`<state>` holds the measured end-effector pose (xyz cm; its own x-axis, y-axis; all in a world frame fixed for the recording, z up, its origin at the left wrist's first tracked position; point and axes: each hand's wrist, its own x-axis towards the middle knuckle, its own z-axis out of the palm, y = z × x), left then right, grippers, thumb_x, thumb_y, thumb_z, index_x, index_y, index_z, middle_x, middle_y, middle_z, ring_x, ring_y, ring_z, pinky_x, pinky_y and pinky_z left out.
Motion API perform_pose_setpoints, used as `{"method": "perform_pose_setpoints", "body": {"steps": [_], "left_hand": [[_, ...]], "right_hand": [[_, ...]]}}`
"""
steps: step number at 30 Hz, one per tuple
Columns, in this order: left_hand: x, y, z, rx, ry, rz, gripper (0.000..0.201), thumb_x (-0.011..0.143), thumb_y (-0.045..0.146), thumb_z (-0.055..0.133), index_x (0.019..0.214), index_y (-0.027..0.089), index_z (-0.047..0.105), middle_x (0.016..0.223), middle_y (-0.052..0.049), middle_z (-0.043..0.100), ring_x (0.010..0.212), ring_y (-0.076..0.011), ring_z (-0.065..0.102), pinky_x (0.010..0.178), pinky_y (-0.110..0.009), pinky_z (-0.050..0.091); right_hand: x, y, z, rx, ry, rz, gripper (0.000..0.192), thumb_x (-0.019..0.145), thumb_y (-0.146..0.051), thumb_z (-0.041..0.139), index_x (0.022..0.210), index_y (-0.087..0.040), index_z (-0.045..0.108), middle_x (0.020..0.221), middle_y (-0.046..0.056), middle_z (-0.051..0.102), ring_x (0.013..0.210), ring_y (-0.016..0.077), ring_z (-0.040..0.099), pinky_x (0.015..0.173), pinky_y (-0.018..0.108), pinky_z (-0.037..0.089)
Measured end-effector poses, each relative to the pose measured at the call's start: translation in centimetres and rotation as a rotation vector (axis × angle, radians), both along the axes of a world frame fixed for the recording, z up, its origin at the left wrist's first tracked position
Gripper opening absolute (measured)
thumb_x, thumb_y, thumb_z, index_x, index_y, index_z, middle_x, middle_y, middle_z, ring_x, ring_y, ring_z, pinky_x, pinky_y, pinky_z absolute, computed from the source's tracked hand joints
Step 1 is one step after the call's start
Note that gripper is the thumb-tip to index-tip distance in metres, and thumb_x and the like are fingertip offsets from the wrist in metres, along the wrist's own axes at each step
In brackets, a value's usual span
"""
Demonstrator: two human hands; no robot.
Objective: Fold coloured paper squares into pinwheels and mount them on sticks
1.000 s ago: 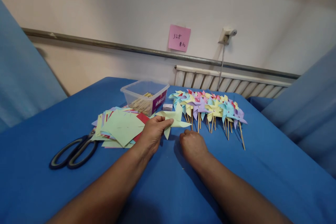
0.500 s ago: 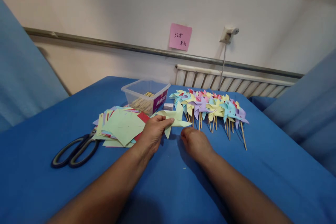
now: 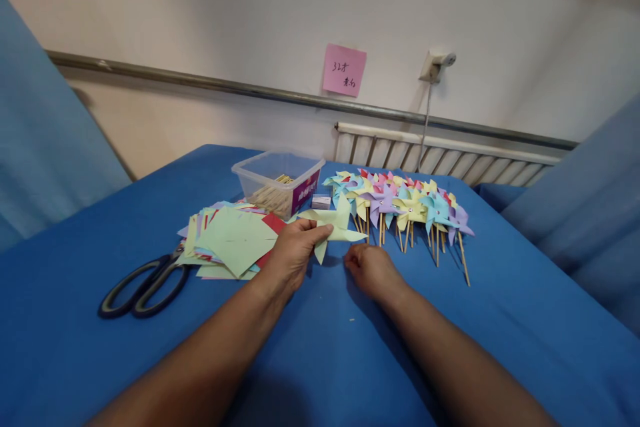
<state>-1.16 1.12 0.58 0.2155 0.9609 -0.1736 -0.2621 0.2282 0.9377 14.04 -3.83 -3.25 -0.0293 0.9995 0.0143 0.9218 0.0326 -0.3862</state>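
Two forearms enter from the bottom edge, both bare from the frame edge up to the wrists; no sleeve cuff shows anywhere behind the fingers.

Left hand (image 3: pixel 291 255): bare, no glove. No ring visible on the fingers (image 3: pixel 320 231), no watch or band at the wrist behind them. Nails too small to make out.

Right hand (image 3: pixel 373 269): bare, no glove. Knuckles rounded and facing the camera; fingertips hidden beneath them. Wrist behind the knuckles carries no strap or bracelet.

Both forearms are broad near the frame edge and taper toward the wrists. No markings or tattoos discernible on either.
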Motion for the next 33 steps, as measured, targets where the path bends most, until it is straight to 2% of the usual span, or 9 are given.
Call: {"method": "perform_pose_setpoints", "body": {"steps": [4,8,13,17,20,26,33], "left_hand": [[0.0,0.0,0.1,-0.003,-0.009,0.006,0.026,0.055,0.023,0.081,0.067,0.013,0.06,0.06,-0.003,0.065,0.05,-0.0126,0.058,0.05,-0.024,0.045],[-0.1,-0.1,0.2,-0.008,-0.014,-0.002,0.026,0.055,0.023,0.08,0.067,0.013,0.06,0.059,-0.002,0.064,0.05,-0.0125,0.058,0.049,-0.024,0.044],[-0.1,-0.1,0.2,-0.006,-0.015,0.003,0.027,0.055,0.024,0.081,0.067,0.013,0.06,0.06,-0.003,0.064,0.051,-0.0126,0.058,0.049,-0.024,0.044],[0.0,-0.1,0.2,-0.005,-0.022,0.002,0.027,0.055,0.024,0.081,0.068,0.013,0.06,0.061,-0.003,0.065,0.051,-0.0131,0.059,0.05,-0.024,0.045],[0.0,-0.1,0.2,-0.015,-0.023,0.005,0.027,0.055,0.023,0.081,0.069,0.012,0.061,0.061,-0.004,0.065,0.051,-0.0133,0.059,0.05,-0.024,0.046],[0.0,0.0,0.2,0.003,-0.02,0.003,0.024,0.056,0.023,0.08,0.069,0.012,0.063,0.062,-0.005,0.066,0.051,-0.0132,0.059,0.05,-0.025,0.047],[0.0,0.1,0.2,0.009,-0.032,0.01,0.024,0.055,0.022,0.08,0.07,0.011,0.065,0.064,-0.006,0.067,0.052,-0.0133,0.059,0.051,-0.024,0.046]], "right_hand": [[1.0,0.1,-0.4,0.008,0.147,-0.03,0.015,0.082,-0.018,0.054,0.091,-0.019,0.065,0.078,0.002,0.07,0.068,0.0131,0.061,0.06,0.021,0.038],[1.9,0.0,0.0,0.025,0.189,-0.055,0.012,0.082,-0.018,0.054,0.085,-0.019,0.065,0.073,0.001,0.069,0.064,0.0124,0.06,0.058,0.02,0.036],[2.9,0.1,0.8,0.037,0.098,-0.079,0.015,0.08,-0.016,0.053,0.086,-0.019,0.067,0.078,0.002,0.069,0.068,0.0135,0.06,0.06,0.022,0.036],[3.2,0.4,0.7,0.076,0.023,-0.133,0.02,0.085,-0.02,0.052,0.098,-0.019,0.068,0.091,0.005,0.068,0.081,0.0162,0.061,0.069,0.024,0.039],[2.7,0.8,0.4,0.102,-0.052,-0.114,0.024,0.089,-0.021,0.048,0.104,-0.018,0.067,0.099,0.008,0.066,0.091,0.0189,0.061,0.076,0.026,0.04],[1.1,1.8,-0.3,0.094,-0.132,-0.107,0.028,0.092,-0.022,0.043,0.108,-0.018,0.066,0.102,0.01,0.065,0.089,0.0202,0.063,0.074,0.027,0.041],[0.8,2.3,-0.7,0.082,-0.134,-0.098,0.027,0.092,-0.025,0.045,0.107,-0.018,0.066,0.107,0.01,0.066,0.091,0.0202,0.063,0.076,0.027,0.042]]}}
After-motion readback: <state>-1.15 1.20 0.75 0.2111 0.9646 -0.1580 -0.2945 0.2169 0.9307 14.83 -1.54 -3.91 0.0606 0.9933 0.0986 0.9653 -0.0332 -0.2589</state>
